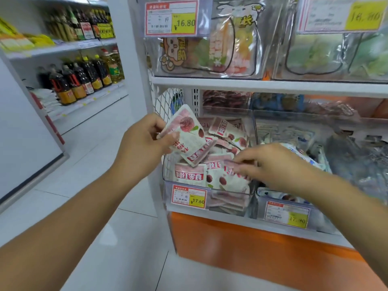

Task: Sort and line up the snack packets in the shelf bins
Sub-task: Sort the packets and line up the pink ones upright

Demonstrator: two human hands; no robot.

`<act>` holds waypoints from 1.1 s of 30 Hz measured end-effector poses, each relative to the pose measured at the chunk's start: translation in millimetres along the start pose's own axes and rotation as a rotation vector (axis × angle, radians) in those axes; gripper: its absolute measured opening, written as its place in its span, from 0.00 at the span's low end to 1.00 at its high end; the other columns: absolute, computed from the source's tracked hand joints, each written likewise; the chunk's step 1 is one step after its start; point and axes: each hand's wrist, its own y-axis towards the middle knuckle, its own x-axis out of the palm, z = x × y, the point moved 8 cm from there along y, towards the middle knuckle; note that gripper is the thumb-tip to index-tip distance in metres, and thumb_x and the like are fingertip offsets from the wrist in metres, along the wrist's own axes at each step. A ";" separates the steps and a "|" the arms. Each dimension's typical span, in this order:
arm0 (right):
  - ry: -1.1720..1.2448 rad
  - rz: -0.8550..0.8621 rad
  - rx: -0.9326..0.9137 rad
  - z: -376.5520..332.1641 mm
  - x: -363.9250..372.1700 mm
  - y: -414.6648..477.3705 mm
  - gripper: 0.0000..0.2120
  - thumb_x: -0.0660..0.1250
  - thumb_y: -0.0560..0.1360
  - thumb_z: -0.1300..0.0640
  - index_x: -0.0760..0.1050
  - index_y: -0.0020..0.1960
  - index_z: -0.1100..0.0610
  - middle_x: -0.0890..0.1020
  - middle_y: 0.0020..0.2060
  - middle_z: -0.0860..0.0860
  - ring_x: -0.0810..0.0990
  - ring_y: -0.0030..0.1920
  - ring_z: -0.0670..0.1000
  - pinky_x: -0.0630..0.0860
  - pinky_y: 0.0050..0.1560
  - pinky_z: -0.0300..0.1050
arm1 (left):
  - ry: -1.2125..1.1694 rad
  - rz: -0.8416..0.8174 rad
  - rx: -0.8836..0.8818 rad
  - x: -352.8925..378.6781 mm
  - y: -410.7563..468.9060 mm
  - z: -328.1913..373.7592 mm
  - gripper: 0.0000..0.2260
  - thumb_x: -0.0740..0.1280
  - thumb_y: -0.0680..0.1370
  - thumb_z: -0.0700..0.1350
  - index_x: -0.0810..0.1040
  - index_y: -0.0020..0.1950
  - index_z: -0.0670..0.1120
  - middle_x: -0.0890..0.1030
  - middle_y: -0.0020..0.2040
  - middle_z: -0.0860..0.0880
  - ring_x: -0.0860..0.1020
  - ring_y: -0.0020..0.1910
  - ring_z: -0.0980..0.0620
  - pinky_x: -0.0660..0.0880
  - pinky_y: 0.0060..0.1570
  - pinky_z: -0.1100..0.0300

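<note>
Head cam has the person mid-sort at the clear bin (210, 187) on the left end of the lower shelf. The left hand (144, 141) is up above the bin. Its thumb and fingers (156, 121) pinch a small stack of pink-and-white snack packets (189, 139) by one edge, maybe two or three of them.

The right hand (273, 164) is down in the bin, its fingers (241, 162) pressed together on a pink packet (232, 164) sitting on top of the loose pile (226, 133).

Looks like the gathering step to me: packets get picked out one at a time and added to the stack, and the lining up hasn't started. The next move probably means lifting that packet clear without dragging its neighbours. Then it gets turned to match the stack and tucked under the left thumb.

Stuff that's hard to see:
- The right fingertips are motion-blurred, so it's impossible to tell if they've got one packet or two.
- The right arm covers part of the neighbouring bin (261, 204), which has blue-and-white packets (298, 152).
- The 17.60 price tag (189, 196) hides the bottom of the pile.
- The far right of the shelf is just smear.
</note>
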 end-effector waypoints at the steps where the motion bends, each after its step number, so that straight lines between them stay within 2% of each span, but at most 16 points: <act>1: -0.109 -0.096 -0.033 -7.1 16.2 1.5 0.13 0.61 0.77 0.40 0.81 0.50 0.46 0.81 0.35 0.40 0.77 0.37 0.41 0.71 0.52 0.41 | -0.038 -0.020 -0.022 4.5 -3.7 -2.4 0.09 0.72 0.75 0.42 0.73 0.41 0.42 0.85 0.42 0.51 0.84 0.40 0.54 0.82 0.38 0.50; 3: -0.155 -0.206 -0.033 -13.8 32.5 2.5 0.17 0.59 0.78 0.38 0.80 0.51 0.47 0.79 0.33 0.42 0.74 0.35 0.41 0.68 0.55 0.46 | -0.143 -0.050 -0.072 13.4 -8.9 -6.8 0.09 0.71 0.75 0.40 0.72 0.42 0.40 0.85 0.42 0.50 0.85 0.41 0.53 0.82 0.37 0.56; 4: -0.117 -0.217 -0.002 -14.6 29.4 1.5 0.19 0.57 0.77 0.35 0.79 0.53 0.45 0.80 0.36 0.41 0.75 0.38 0.41 0.69 0.55 0.46 | -0.211 -0.063 -0.104 18.3 -10.6 -8.8 0.09 0.71 0.75 0.39 0.72 0.42 0.39 0.85 0.43 0.49 0.85 0.42 0.52 0.82 0.37 0.57; 6: -0.055 -0.074 0.062 -11.7 2.8 0.1 0.27 0.52 0.72 0.29 0.77 0.59 0.42 0.81 0.47 0.40 0.76 0.47 0.42 0.71 0.57 0.46 | -0.356 -0.098 -0.167 27.6 -13.0 -12.0 0.09 0.70 0.76 0.38 0.71 0.43 0.38 0.85 0.44 0.46 0.85 0.45 0.49 0.82 0.40 0.56; 8: 0.068 0.182 0.117 -6.7 -29.3 -5.5 0.27 0.52 0.68 0.28 0.76 0.58 0.40 0.79 0.47 0.39 0.74 0.50 0.42 0.70 0.53 0.44 | -0.523 -0.140 -0.225 38.9 -15.6 -13.7 0.07 0.69 0.76 0.38 0.71 0.45 0.38 0.85 0.46 0.43 0.84 0.47 0.46 0.82 0.42 0.57; 10: 0.472 0.287 0.202 -0.2 -33.4 -9.3 0.19 0.61 0.68 0.32 0.75 0.55 0.39 0.82 0.45 0.38 0.77 0.47 0.37 0.71 0.47 0.40 | -0.680 -0.191 -0.297 53.4 -19.8 -14.3 0.06 0.68 0.76 0.37 0.72 0.49 0.38 0.85 0.48 0.42 0.84 0.49 0.45 0.82 0.42 0.60; 12: 0.879 0.285 0.259 2.5 -15.2 -7.8 0.14 0.70 0.69 0.42 0.75 0.53 0.43 0.85 0.48 0.43 0.83 0.47 0.41 0.77 0.48 0.44 | -0.718 -0.272 -0.309 68.3 -23.8 -11.6 0.08 0.68 0.76 0.35 0.73 0.53 0.40 0.85 0.50 0.44 0.83 0.51 0.45 0.82 0.44 0.58; 14: 0.941 0.326 0.277 7.3 -10.2 -5.0 0.10 0.73 0.72 0.50 0.75 0.51 0.46 0.85 0.47 0.47 0.84 0.47 0.48 0.81 0.50 0.54 | -0.538 -0.335 -0.215 76.4 -24.8 -7.8 0.14 0.70 0.75 0.36 0.75 0.58 0.47 0.85 0.51 0.51 0.83 0.52 0.51 0.81 0.48 0.57; 16: 0.893 0.372 0.238 10.4 -23.9 -4.1 0.09 0.73 0.72 0.56 0.75 0.49 0.47 0.85 0.45 0.46 0.84 0.45 0.48 0.81 0.49 0.55 | -0.229 -0.342 -0.054 75.4 -23.1 -3.9 0.17 0.73 0.74 0.43 0.75 0.60 0.55 0.84 0.50 0.59 0.82 0.49 0.61 0.79 0.48 0.64; 19: 0.662 0.382 0.135 16.2 -57.3 -6.0 0.10 0.74 0.70 0.55 0.77 0.49 0.46 0.84 0.43 0.45 0.83 0.42 0.45 0.81 0.48 0.47 | 0.094 -0.351 0.046 73.0 -20.8 -10.8 0.24 0.75 0.71 0.52 0.72 0.65 0.60 0.80 0.52 0.62 0.78 0.50 0.66 0.73 0.47 0.72; 22: 0.384 0.168 0.050 4.8 -51.2 -4.1 0.07 0.73 0.71 0.52 0.78 0.48 0.44 0.82 0.39 0.40 0.79 0.36 0.38 0.73 0.36 0.30 | 0.221 -0.399 0.068 74.5 -23.2 -25.4 0.30 0.75 0.71 0.53 0.69 0.71 0.57 0.77 0.59 0.61 0.75 0.54 0.65 0.70 0.50 0.74; 23: 0.278 0.059 0.027 -1.7 -36.2 -0.9 0.05 0.72 0.73 0.51 0.77 0.47 0.44 0.81 0.38 0.41 0.78 0.35 0.38 0.71 0.34 0.29 | 0.254 -0.416 0.090 75.4 -24.5 -26.6 0.30 0.75 0.71 0.53 0.69 0.71 0.57 0.76 0.61 0.60 0.74 0.55 0.65 0.70 0.52 0.74; 26: -0.053 -0.118 -0.063 -16.9 6.2 11.9 0.05 0.66 0.77 0.49 0.76 0.49 0.50 0.77 0.34 0.45 0.74 0.34 0.42 0.67 0.33 0.37 | 0.315 -0.441 0.132 75.5 -26.2 -25.7 0.31 0.75 0.71 0.53 0.68 0.72 0.57 0.73 0.65 0.59 0.73 0.59 0.62 0.71 0.59 0.66; 28: -0.177 -0.179 -0.039 -14.1 17.5 18.6 0.08 0.62 0.79 0.47 0.73 0.48 0.52 0.74 0.33 0.47 0.71 0.35 0.43 0.64 0.33 0.40 | 0.374 -0.444 0.167 74.4 -25.4 -23.9 0.32 0.74 0.72 0.54 0.66 0.73 0.56 0.71 0.68 0.57 0.71 0.62 0.60 0.69 0.63 0.62; 31: -0.120 -0.324 0.004 -5.9 21.8 18.4 0.13 0.58 0.80 0.43 0.74 0.51 0.51 0.78 0.38 0.47 0.75 0.39 0.46 0.71 0.41 0.43 | 0.523 -0.441 0.224 72.8 -25.1 -23.5 0.31 0.70 0.75 0.55 0.63 0.75 0.55 0.69 0.70 0.56 0.68 0.66 0.57 0.65 0.64 0.63; 33: 0.043 -0.286 0.037 -5.3 14.1 22.1 0.16 0.57 0.79 0.40 0.75 0.58 0.46 0.80 0.47 0.42 0.78 0.46 0.42 0.76 0.50 0.43 | 0.636 -0.444 0.258 73.1 -23.9 -25.6 0.27 0.68 0.76 0.55 0.65 0.74 0.55 0.72 0.68 0.54 0.69 0.65 0.54 0.66 0.63 0.61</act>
